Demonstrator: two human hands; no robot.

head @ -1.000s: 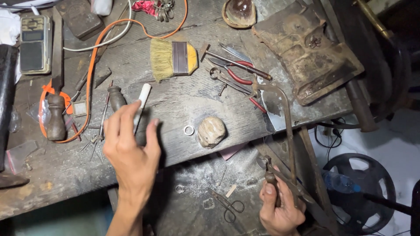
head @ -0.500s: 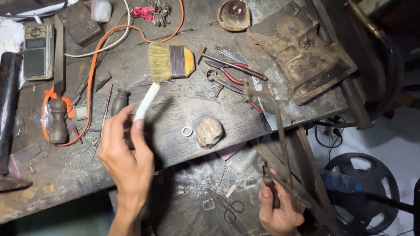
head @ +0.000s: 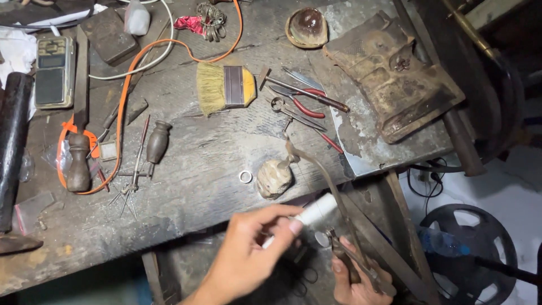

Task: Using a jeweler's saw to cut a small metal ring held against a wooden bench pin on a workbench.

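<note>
My left hand (head: 245, 254) holds a small white cylinder (head: 316, 211) between thumb and fingers, just off the front edge of the worn wooden workbench (head: 214, 181). My right hand (head: 355, 279) is lower right and grips the wooden handle of a jeweller's saw (head: 339, 226), whose thin frame arcs up over the bench edge. The white cylinder's tip sits close to the saw frame. A small metal ring (head: 245, 177) and a lumpy pale block (head: 274, 178) lie on the bench just above my hands.
A yellow brush (head: 226, 86), pliers with red handles (head: 307, 100), a wooden-handled graver (head: 156, 141), thin needle tools (head: 132, 181), an orange cable (head: 121, 107), a small scale (head: 53, 72) and a worn leather piece (head: 395, 73) crowd the bench. A black wheel (head: 468, 248) stands at lower right.
My left hand lifted the white cylinder off the bench and carried it right and toward me, over to the saw. My right hand stayed on the saw handle.
</note>
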